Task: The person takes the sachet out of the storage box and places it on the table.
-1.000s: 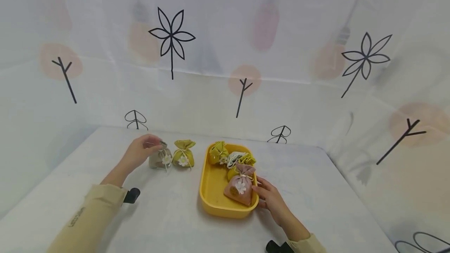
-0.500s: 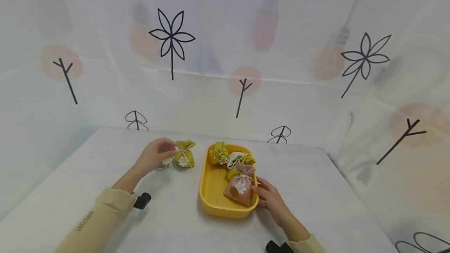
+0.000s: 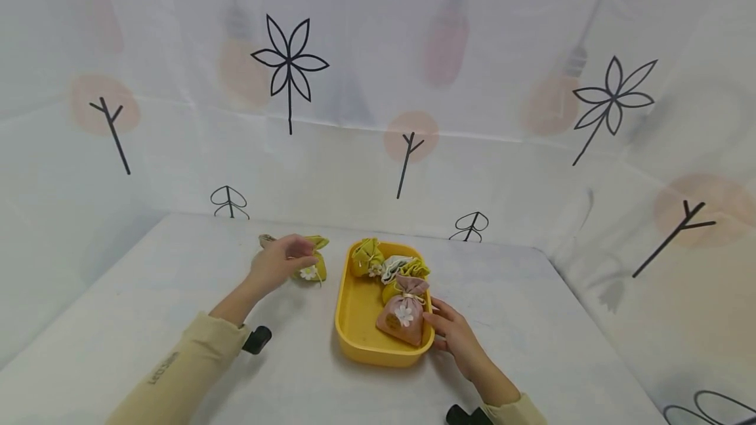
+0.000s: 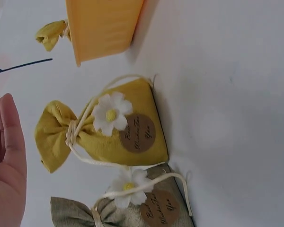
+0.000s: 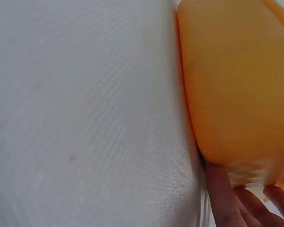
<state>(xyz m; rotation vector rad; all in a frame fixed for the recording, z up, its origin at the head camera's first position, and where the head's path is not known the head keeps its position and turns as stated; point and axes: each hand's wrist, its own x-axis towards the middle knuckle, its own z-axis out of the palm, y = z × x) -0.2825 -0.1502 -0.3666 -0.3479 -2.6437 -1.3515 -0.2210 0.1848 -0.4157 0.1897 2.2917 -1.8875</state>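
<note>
My left hand [image 3: 280, 263] is just in front of a yellow drawstring sachet [image 3: 314, 271], with no object in its grasp. In the left wrist view its fingers [image 4: 12, 132] stand apart from the neck of that yellow sachet [image 4: 109, 127], which has a white flower and a round label. A grey sachet [image 4: 132, 203] stands beside it, mostly hidden behind my hand in the head view. My right hand [image 3: 457, 336] rests against the right side of a yellow basket [image 3: 360, 346]. Its fingertips touch the outer wall [image 5: 236, 80] in the right wrist view.
Inside the basket lie a pink sachet [image 3: 401, 320] at the front, a yellow-green one [image 3: 366, 258] at the back left, and others partly covered. White cloth covers the table [image 3: 283, 372]. A printed curtain [image 3: 348, 169] hangs behind it.
My left hand has moved right, from the top of the grey sachet to the front of the yellow one. The grey sachet has stayed on the table. My right hand and the basket have not moved.
</note>
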